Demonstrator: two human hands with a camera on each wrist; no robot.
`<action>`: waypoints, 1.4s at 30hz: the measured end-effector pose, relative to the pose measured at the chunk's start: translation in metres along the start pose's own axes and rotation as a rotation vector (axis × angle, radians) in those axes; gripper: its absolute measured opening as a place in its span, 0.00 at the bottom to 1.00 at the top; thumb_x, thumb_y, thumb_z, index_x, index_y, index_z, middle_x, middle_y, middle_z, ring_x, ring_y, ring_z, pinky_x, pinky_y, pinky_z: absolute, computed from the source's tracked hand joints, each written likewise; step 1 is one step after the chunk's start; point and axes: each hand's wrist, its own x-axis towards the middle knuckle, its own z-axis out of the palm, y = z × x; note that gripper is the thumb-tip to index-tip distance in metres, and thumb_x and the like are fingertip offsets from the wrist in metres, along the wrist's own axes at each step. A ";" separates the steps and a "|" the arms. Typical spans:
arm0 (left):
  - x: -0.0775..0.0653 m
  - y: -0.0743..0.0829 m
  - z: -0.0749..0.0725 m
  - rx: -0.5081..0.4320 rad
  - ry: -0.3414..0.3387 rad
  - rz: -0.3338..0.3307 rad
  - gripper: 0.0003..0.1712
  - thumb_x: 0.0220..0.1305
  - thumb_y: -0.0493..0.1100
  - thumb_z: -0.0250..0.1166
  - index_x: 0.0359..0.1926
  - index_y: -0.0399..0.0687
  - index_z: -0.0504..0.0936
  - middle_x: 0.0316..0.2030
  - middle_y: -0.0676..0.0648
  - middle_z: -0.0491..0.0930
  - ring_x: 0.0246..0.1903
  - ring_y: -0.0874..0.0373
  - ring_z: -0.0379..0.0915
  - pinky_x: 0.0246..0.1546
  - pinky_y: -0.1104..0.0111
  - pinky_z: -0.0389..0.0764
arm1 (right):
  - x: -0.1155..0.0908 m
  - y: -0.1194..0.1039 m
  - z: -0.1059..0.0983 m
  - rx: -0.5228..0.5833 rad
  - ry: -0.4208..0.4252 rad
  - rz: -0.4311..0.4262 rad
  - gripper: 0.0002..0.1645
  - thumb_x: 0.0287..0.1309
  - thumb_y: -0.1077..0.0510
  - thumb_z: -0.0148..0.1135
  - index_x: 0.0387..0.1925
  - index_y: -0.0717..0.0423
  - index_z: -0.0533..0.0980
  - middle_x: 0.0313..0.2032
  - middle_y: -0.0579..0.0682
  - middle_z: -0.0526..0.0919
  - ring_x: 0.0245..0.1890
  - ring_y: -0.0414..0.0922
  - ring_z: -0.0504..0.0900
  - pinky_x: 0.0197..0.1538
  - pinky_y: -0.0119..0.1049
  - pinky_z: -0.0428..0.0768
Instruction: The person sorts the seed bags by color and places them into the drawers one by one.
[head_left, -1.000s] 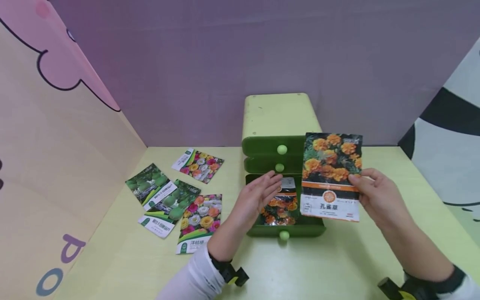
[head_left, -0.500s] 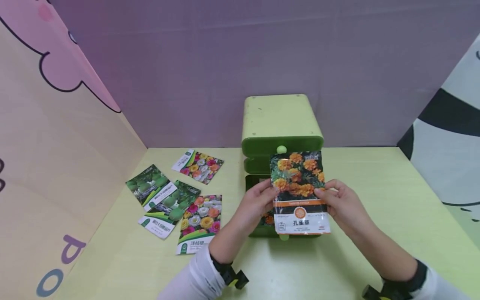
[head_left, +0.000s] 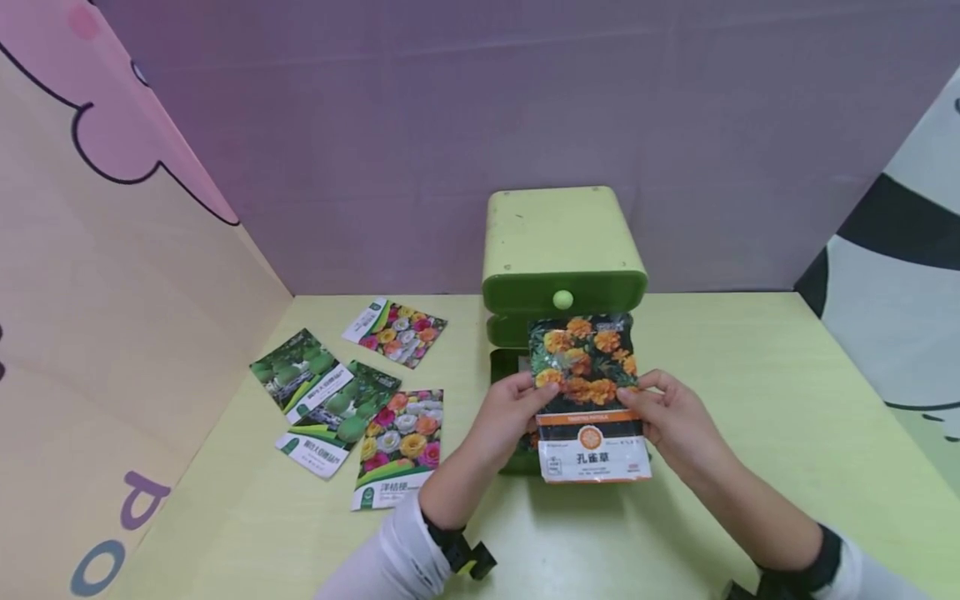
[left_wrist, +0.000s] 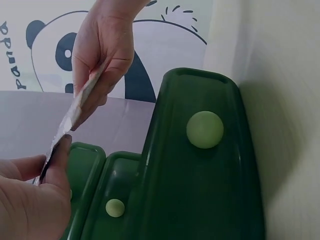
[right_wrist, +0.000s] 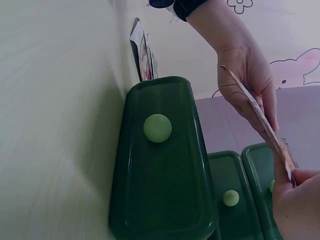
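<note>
Counter [head_left: 757,475] below, cabinet [head_left: 562,233] on it, bottom drawer [left_wrist: 205,185] pulled out, and marigold packet [head_left: 590,396], aloft at the cabinet's front, has swung across! Left hand [head_left: 508,417] joins right hand [head_left: 671,421], both pinching opposite sides: steadier control, seemingly.

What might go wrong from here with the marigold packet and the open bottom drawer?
The marigold packet, pinched between the left hand and right hand, might catch on the open bottom drawer if lowered. It hides much of the drawer's inside in the head view, so it could land askew. The left sleeve overlaps the nearer mixed-flower packet there and may nudge it.
</note>
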 end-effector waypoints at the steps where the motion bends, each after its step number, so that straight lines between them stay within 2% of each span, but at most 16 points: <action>1: 0.000 -0.001 0.000 0.001 0.004 -0.007 0.10 0.68 0.38 0.59 0.36 0.33 0.78 0.23 0.48 0.82 0.19 0.66 0.72 0.23 0.75 0.75 | 0.000 0.000 0.000 -0.008 0.000 0.006 0.10 0.67 0.65 0.53 0.30 0.50 0.67 0.29 0.39 0.87 0.33 0.36 0.85 0.35 0.29 0.83; 4: 0.001 -0.003 -0.002 0.008 0.008 -0.025 0.12 0.69 0.39 0.59 0.42 0.31 0.80 0.37 0.37 0.86 0.30 0.59 0.84 0.32 0.69 0.85 | 0.001 0.001 0.000 -0.030 -0.006 0.013 0.09 0.67 0.65 0.53 0.31 0.50 0.66 0.29 0.39 0.87 0.34 0.36 0.85 0.35 0.29 0.83; 6: 0.001 -0.003 -0.003 0.021 0.013 -0.036 0.14 0.69 0.39 0.59 0.47 0.30 0.80 0.42 0.33 0.85 0.34 0.56 0.85 0.36 0.67 0.86 | 0.001 0.002 0.000 -0.035 -0.015 0.013 0.09 0.67 0.65 0.53 0.32 0.50 0.66 0.30 0.40 0.87 0.34 0.36 0.85 0.35 0.29 0.83; 17: 0.002 0.002 -0.012 0.048 -0.001 -0.042 0.16 0.68 0.38 0.59 0.49 0.29 0.79 0.44 0.33 0.84 0.37 0.56 0.85 0.40 0.64 0.86 | 0.000 0.001 0.004 -0.054 -0.049 0.041 0.07 0.67 0.63 0.55 0.36 0.50 0.66 0.34 0.40 0.86 0.36 0.38 0.86 0.39 0.32 0.85; 22: 0.003 0.007 -0.020 0.057 0.008 -0.065 0.16 0.68 0.41 0.60 0.49 0.32 0.80 0.41 0.38 0.86 0.29 0.63 0.81 0.34 0.69 0.85 | 0.000 0.002 0.004 -0.062 -0.093 0.057 0.07 0.68 0.61 0.54 0.46 0.51 0.67 0.36 0.41 0.86 0.38 0.39 0.86 0.41 0.33 0.85; 26: 0.002 0.011 -0.028 0.037 0.031 -0.075 0.14 0.68 0.43 0.60 0.46 0.35 0.81 0.35 0.46 0.86 0.26 0.65 0.78 0.30 0.73 0.81 | -0.001 0.008 -0.001 -0.120 -0.211 0.093 0.16 0.72 0.58 0.50 0.55 0.62 0.64 0.40 0.46 0.83 0.39 0.39 0.85 0.43 0.33 0.85; 28: 0.002 0.012 -0.031 0.012 0.039 -0.073 0.10 0.68 0.42 0.60 0.39 0.37 0.80 0.31 0.49 0.84 0.24 0.66 0.75 0.26 0.75 0.77 | -0.003 0.011 -0.004 -0.156 -0.302 0.103 0.22 0.73 0.56 0.47 0.58 0.70 0.61 0.43 0.49 0.82 0.40 0.40 0.85 0.45 0.35 0.85; 31: 0.002 0.014 -0.036 -0.044 0.056 -0.072 0.08 0.68 0.40 0.59 0.33 0.41 0.78 0.27 0.53 0.82 0.21 0.66 0.71 0.22 0.77 0.72 | -0.007 0.017 -0.010 -0.182 -0.452 0.089 0.30 0.74 0.56 0.45 0.60 0.82 0.56 0.46 0.54 0.82 0.42 0.43 0.85 0.49 0.38 0.85; 34: 0.002 0.015 -0.039 -0.112 0.048 -0.089 0.08 0.69 0.38 0.58 0.41 0.36 0.80 0.29 0.53 0.83 0.23 0.67 0.75 0.23 0.78 0.76 | -0.012 0.025 -0.015 -0.185 -0.593 0.057 0.32 0.74 0.57 0.44 0.59 0.87 0.55 0.47 0.62 0.82 0.44 0.47 0.86 0.50 0.40 0.84; 37: 0.002 0.015 -0.040 -0.140 0.012 -0.111 0.17 0.69 0.38 0.57 0.54 0.31 0.76 0.36 0.47 0.86 0.28 0.65 0.81 0.29 0.76 0.83 | -0.016 0.033 -0.020 -0.149 -0.712 0.057 0.33 0.75 0.55 0.43 0.59 0.88 0.56 0.49 0.66 0.82 0.46 0.48 0.85 0.52 0.42 0.83; 40: 0.002 0.014 -0.040 -0.126 -0.014 -0.119 0.21 0.70 0.38 0.56 0.59 0.30 0.73 0.43 0.41 0.85 0.32 0.62 0.83 0.34 0.73 0.85 | -0.019 0.042 -0.022 -0.109 -0.783 0.085 0.32 0.75 0.56 0.44 0.58 0.88 0.58 0.51 0.70 0.80 0.48 0.49 0.85 0.54 0.44 0.82; 42: 0.001 0.013 -0.040 -0.122 -0.016 -0.125 0.21 0.70 0.39 0.56 0.59 0.30 0.73 0.45 0.38 0.84 0.32 0.62 0.83 0.35 0.72 0.85 | -0.019 0.048 -0.022 -0.112 -0.795 0.113 0.30 0.73 0.58 0.46 0.58 0.87 0.60 0.51 0.72 0.78 0.49 0.48 0.85 0.54 0.43 0.82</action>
